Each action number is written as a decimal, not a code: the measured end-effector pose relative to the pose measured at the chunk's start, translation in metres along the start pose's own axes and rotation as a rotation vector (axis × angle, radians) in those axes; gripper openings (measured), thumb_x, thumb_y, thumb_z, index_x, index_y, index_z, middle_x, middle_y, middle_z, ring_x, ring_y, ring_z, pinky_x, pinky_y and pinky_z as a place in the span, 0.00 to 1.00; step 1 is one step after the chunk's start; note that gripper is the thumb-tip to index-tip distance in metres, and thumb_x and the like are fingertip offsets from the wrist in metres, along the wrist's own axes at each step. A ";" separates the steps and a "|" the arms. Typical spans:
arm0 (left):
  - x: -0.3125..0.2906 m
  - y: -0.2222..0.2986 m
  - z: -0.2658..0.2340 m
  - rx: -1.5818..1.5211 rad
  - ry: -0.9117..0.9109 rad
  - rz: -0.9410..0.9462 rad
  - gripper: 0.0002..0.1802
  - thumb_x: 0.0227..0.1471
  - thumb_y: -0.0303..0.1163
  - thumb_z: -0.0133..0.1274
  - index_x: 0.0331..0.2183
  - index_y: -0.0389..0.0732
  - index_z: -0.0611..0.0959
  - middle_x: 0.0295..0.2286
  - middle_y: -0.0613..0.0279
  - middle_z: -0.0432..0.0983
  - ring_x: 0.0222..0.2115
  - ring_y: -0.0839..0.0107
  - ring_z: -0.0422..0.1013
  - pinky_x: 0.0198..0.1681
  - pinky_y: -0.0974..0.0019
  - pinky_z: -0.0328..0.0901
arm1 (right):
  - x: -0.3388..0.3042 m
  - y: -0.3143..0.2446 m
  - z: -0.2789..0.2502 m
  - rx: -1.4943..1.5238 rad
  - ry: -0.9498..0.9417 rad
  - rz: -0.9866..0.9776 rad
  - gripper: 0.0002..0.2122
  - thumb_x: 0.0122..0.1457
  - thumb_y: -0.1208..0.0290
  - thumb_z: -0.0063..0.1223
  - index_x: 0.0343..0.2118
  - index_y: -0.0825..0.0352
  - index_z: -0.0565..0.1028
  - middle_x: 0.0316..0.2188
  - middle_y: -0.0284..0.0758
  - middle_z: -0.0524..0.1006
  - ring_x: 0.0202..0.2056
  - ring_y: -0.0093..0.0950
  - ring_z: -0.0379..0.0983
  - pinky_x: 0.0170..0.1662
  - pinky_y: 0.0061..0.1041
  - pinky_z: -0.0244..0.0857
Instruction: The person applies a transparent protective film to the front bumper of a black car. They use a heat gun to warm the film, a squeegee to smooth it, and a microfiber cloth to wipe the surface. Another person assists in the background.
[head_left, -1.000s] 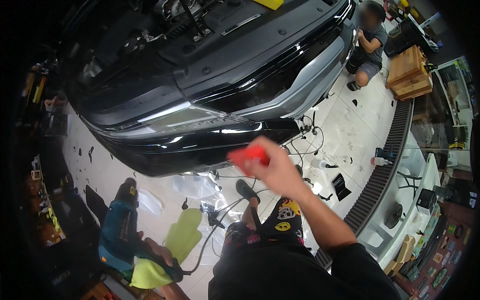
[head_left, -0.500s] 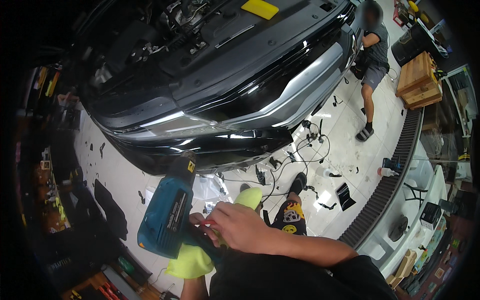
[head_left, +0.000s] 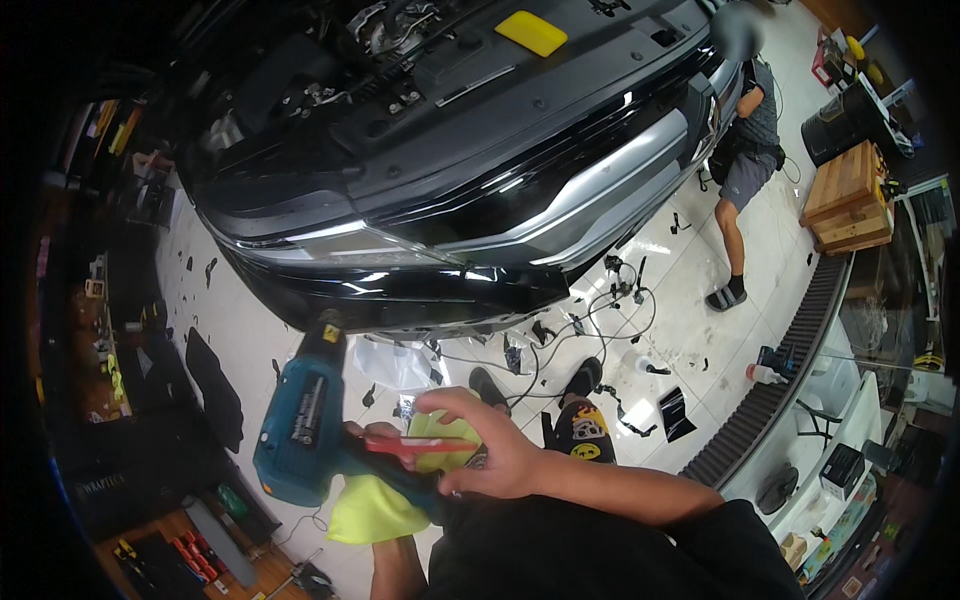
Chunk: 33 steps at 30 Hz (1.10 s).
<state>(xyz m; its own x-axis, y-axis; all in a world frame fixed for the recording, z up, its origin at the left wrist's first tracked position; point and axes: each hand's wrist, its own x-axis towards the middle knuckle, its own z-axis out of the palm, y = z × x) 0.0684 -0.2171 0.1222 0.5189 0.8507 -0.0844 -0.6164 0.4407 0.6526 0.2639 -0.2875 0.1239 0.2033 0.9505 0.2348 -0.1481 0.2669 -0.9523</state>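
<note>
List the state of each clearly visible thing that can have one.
Teal pistol-shaped plastic heat gun: gripped by the left hand; on or off unclear.
Right hand: thumb and forefinger apart.
Flat red tool: seen edge-on.
Soft yellow-green cloth: hanging, creased.
Glossy black car: engine bay exposed.
Clear elongated headlight: appears unlit.
Flat yellow rectangular piece: lying on the car.
Thin dark cable: loosely looped.

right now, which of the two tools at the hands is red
The slim, flat tool between the left hand and the right hand. The other, the bulky heat gun in the left hand, has a teal body.
</note>
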 end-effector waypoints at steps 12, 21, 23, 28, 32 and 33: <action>0.011 0.014 0.016 -0.020 -0.152 0.271 0.23 0.63 0.37 0.50 0.54 0.41 0.64 0.46 0.45 0.67 0.42 0.51 0.74 0.44 0.56 0.77 | -0.027 0.024 -0.015 0.157 -0.408 0.555 0.09 0.66 0.69 0.57 0.34 0.71 0.74 0.33 0.32 0.74 0.35 0.20 0.69 0.41 0.25 0.66; 0.028 0.037 0.018 -0.138 -0.210 0.269 0.35 0.53 0.41 0.59 0.56 0.39 0.62 0.48 0.47 0.66 0.46 0.49 0.72 0.47 0.50 0.75 | -0.036 0.034 -0.017 0.467 -0.110 0.537 0.06 0.57 0.75 0.54 0.33 0.73 0.76 0.42 0.39 0.76 0.42 0.28 0.73 0.47 0.29 0.66; 0.030 0.050 0.016 -0.150 -0.215 0.276 0.38 0.51 0.42 0.61 0.57 0.39 0.62 0.48 0.47 0.66 0.47 0.49 0.72 0.47 0.49 0.75 | -0.040 0.028 -0.010 0.826 0.033 0.670 0.06 0.52 0.77 0.49 0.32 0.72 0.75 0.43 0.43 0.76 0.45 0.34 0.73 0.53 0.33 0.64; 0.035 0.081 0.012 -0.217 -0.226 0.288 0.45 0.46 0.45 0.66 0.58 0.38 0.61 0.49 0.48 0.66 0.49 0.48 0.71 0.49 0.46 0.74 | -0.039 0.031 0.000 0.961 0.721 0.677 0.16 0.49 0.66 0.47 0.38 0.68 0.76 0.43 0.43 0.79 0.47 0.39 0.74 0.57 0.43 0.64; 0.040 0.123 0.006 -0.229 -0.167 0.379 0.41 0.48 0.46 0.64 0.56 0.40 0.61 0.51 0.53 0.61 0.53 0.49 0.67 0.47 0.37 0.73 | -0.045 0.004 -0.049 0.505 0.877 0.599 0.19 0.66 0.64 0.44 0.51 0.74 0.73 0.47 0.44 0.80 0.47 0.36 0.78 0.54 0.38 0.70; 0.041 0.131 -0.004 -0.155 -0.148 0.411 0.40 0.49 0.46 0.63 0.54 0.42 0.60 0.49 0.56 0.60 0.52 0.49 0.67 0.47 0.37 0.72 | -0.046 -0.004 -0.061 0.385 0.889 0.528 0.18 0.68 0.63 0.44 0.52 0.74 0.72 0.45 0.44 0.80 0.45 0.34 0.79 0.51 0.35 0.72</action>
<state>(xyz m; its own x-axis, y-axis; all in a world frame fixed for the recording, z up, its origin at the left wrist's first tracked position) 0.0067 -0.1231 0.2018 0.2855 0.9185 0.2737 -0.8638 0.1229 0.4885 0.3145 -0.3417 0.1050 0.6261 0.5476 -0.5551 -0.6819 0.0393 -0.7304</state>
